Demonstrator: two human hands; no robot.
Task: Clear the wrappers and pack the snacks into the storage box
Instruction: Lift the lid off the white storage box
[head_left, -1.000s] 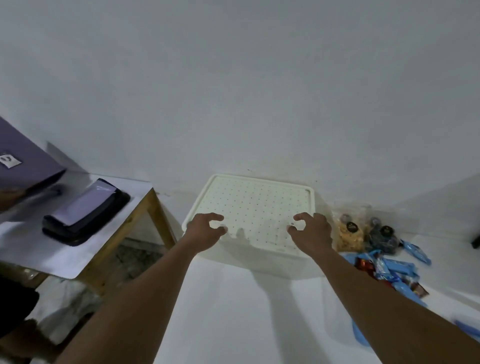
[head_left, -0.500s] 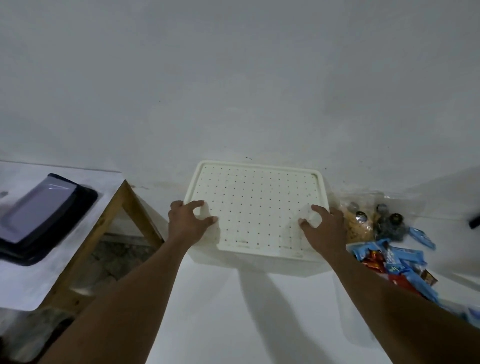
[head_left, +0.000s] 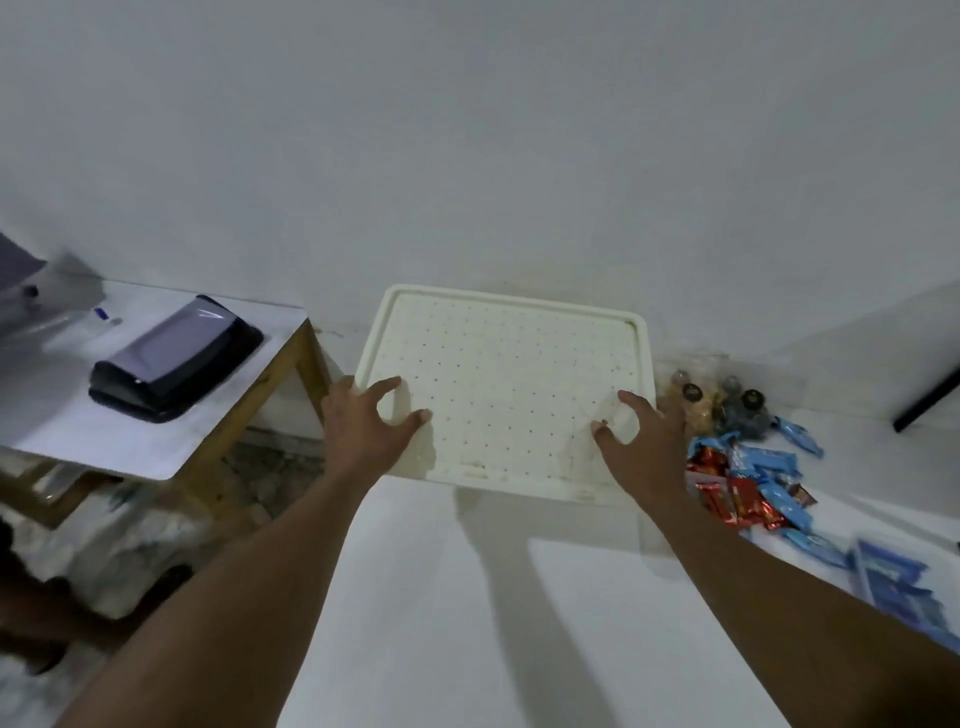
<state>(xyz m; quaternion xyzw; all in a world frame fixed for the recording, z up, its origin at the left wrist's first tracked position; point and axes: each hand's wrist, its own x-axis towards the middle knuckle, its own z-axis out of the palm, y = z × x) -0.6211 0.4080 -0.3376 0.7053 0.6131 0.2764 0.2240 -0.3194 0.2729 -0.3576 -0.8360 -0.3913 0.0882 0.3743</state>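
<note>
Against the wall, cream box lid (head_left: 504, 384), rimmed, evenly dotted

Beyond the left hand (head_left: 358, 426) a bare grey-white wall (head_left: 467, 156) rises in dim light, and left of that hand stands a white-topped, wooden-legged side table (head_left: 130, 441).

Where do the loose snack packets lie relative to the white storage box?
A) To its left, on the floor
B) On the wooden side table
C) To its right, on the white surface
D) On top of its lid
C: the blue and red snack packets lie heaped on the white surface right of the storage box.
</note>
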